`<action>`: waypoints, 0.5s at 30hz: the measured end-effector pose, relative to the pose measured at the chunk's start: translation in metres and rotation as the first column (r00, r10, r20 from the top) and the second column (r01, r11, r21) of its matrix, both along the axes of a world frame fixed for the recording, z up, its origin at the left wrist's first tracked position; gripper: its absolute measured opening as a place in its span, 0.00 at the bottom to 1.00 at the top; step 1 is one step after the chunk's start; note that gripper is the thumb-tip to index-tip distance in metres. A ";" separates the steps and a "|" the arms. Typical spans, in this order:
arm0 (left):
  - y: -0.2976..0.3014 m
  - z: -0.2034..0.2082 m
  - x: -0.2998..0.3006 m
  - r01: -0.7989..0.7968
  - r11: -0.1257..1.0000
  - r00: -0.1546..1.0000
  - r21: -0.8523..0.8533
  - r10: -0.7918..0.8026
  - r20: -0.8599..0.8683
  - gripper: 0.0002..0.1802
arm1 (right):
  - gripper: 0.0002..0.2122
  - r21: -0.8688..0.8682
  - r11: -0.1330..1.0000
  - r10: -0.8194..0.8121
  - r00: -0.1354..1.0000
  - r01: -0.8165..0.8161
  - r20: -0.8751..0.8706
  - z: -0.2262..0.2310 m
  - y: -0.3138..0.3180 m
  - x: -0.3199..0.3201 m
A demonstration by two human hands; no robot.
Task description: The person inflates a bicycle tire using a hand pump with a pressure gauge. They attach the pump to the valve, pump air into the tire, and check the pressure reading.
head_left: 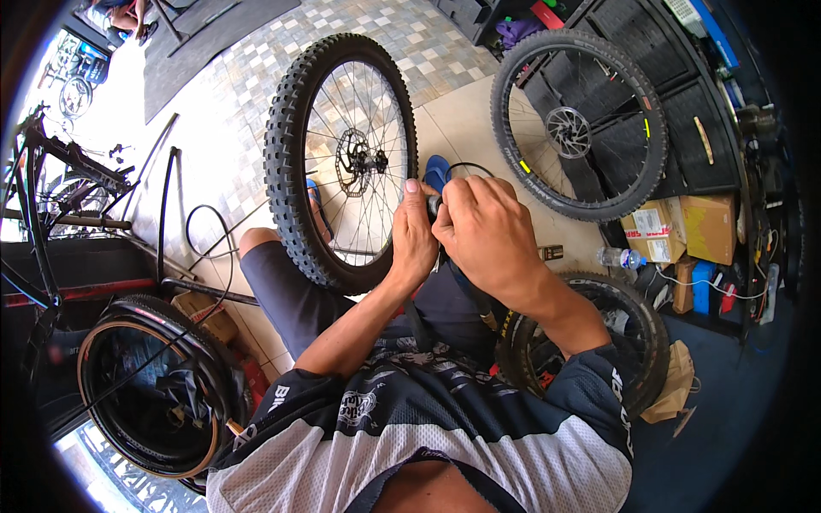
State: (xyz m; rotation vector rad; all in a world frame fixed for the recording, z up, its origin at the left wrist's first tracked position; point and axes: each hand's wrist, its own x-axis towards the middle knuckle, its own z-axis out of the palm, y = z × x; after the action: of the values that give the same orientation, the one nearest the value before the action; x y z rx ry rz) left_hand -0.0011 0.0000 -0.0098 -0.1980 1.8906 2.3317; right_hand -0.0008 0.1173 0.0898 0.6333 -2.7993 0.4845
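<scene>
My left hand and my right hand come together in front of me, at the right edge of an upright bicycle wheel. Between them is a small dark, rounded piece, mostly covered by my fingers, so its kind is unclear. The right hand is curled into a fist around it; the left grips from the other side, thumb pointing up. A thin black hose or cable loops out just beyond my right knuckles. The wheel has a knobby black tyre, spokes and a disc rotor, and stands by my left leg.
Another wheel leans against black drawers at the right. A tyre lies by my right side, near a plastic bottle and cardboard boxes. At the left are a bicycle frame and stacked tyres.
</scene>
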 end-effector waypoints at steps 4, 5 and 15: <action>0.003 -0.009 0.000 -0.016 0.997 0.996 0.075 0.022 -0.082 0.33 | 0.07 0.039 0.997 0.066 0.997 -0.064 -0.032 0.002 -0.001 0.003; 0.002 -0.009 -0.001 -0.019 0.996 0.996 0.089 0.027 -0.087 0.34 | 0.07 0.039 0.995 0.098 0.995 -0.097 -0.031 0.002 0.000 0.002; -0.010 -0.004 -0.003 -0.024 0.999 0.999 0.045 0.022 0.047 0.37 | 0.08 -0.347 0.937 0.173 0.898 -0.024 0.404 -0.001 0.018 -0.026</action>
State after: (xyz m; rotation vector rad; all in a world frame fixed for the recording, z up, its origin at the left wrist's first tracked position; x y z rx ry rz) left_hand -0.0039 -0.0099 -0.0143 -0.2680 1.8214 2.3616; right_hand -0.0265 0.1354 0.0890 0.6606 -2.9722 1.2299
